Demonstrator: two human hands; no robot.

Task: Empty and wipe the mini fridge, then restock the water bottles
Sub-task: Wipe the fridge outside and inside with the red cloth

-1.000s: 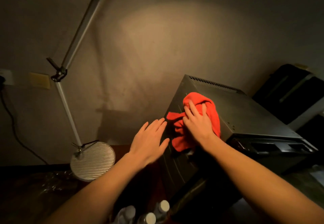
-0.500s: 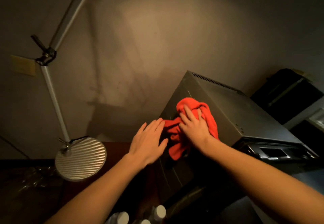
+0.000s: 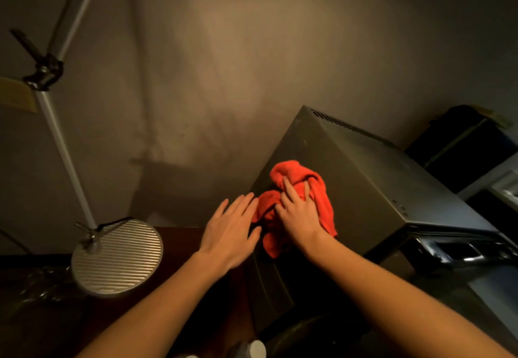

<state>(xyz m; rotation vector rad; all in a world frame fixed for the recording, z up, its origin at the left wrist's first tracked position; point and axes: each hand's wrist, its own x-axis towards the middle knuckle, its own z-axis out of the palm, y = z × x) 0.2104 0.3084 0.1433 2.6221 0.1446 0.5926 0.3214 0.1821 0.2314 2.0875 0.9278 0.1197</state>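
A dark grey mini fridge (image 3: 372, 178) stands at the right, its top and left side in view. On its top near the left edge lies a crumpled red cloth (image 3: 322, 203). My right hand (image 3: 300, 214) presses flat on the cloth with straight fingers. My left hand (image 3: 232, 231) rests with straight fingers against the fridge's upper left edge, beside the cloth. A white bottle cap (image 3: 256, 349) peeks in at the bottom edge.
A desk lamp with a ribbed round base (image 3: 117, 256) and a white arm (image 3: 61, 144) stands at the left on a dark wooden surface (image 3: 179, 234). A wall rises behind. Dark boxes (image 3: 462, 147) sit at the far right.
The view has tilted up, so fewer bottle caps show at the bottom. My right hand and the cloth have shifted slightly along the fridge top. My left hand stays at the edge.
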